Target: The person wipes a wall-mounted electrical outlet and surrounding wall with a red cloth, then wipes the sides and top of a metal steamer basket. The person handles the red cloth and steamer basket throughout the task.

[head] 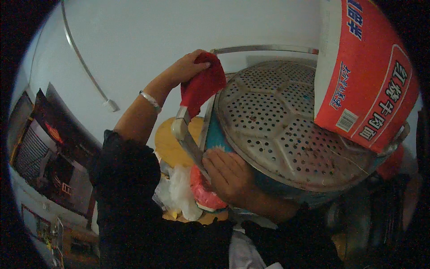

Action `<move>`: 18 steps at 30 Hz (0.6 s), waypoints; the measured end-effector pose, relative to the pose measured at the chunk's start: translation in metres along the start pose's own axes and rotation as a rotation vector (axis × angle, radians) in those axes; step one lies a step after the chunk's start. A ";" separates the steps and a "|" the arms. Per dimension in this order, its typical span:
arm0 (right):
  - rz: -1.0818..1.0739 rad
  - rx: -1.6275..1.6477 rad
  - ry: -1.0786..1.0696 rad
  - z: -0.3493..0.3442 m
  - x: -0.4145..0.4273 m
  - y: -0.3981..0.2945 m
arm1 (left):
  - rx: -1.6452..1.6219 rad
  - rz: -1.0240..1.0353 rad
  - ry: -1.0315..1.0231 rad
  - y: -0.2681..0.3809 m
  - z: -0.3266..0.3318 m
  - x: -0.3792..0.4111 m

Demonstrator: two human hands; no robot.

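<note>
My left hand (193, 65) pinches a red cloth (205, 84), which is draped over the upper part of a bent metal rail (188, 134). Lower on that rail lies my right hand (228, 173), its fingers together and curled over the metal; the fingertips are partly hidden. To the right of both hands is a large round perforated metal steamer tray (268, 114) with stained patches, above a blue surface (215, 136). Below the rail, near my right hand, is a cut piece of watermelon (210, 198).
A red and white cardboard box (366, 80) with printed writing covers the tray's right part. A round yellow board (178, 138) and crumpled clear plastic bags (183, 191) lie behind the rail. A white wall (151, 30) with a cable (79, 55) rises beyond; dark furniture stands at left.
</note>
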State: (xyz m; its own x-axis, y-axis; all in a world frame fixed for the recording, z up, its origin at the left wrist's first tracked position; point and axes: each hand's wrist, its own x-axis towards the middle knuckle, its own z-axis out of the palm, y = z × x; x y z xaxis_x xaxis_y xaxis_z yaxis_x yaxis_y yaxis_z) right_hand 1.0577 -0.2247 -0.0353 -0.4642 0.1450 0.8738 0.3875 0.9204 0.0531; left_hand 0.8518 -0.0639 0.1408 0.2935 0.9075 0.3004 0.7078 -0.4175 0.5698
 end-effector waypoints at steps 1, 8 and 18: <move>0.002 -0.016 -0.003 -0.001 0.000 0.000 | 0.041 0.031 0.013 -0.013 0.000 0.016; -0.050 -0.192 -0.030 -0.002 0.004 0.004 | 0.186 0.104 0.039 -0.066 -0.004 0.096; 0.032 -0.281 0.002 0.002 -0.003 -0.006 | 0.350 0.077 0.121 -0.097 0.009 0.187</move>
State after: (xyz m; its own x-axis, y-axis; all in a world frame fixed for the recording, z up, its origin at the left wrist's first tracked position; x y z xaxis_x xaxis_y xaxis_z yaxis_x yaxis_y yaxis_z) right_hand 1.0549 -0.2295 -0.0389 -0.4468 0.1718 0.8780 0.6077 0.7785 0.1569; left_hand 0.8436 0.1469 0.1349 0.2911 0.8533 0.4327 0.8696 -0.4245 0.2521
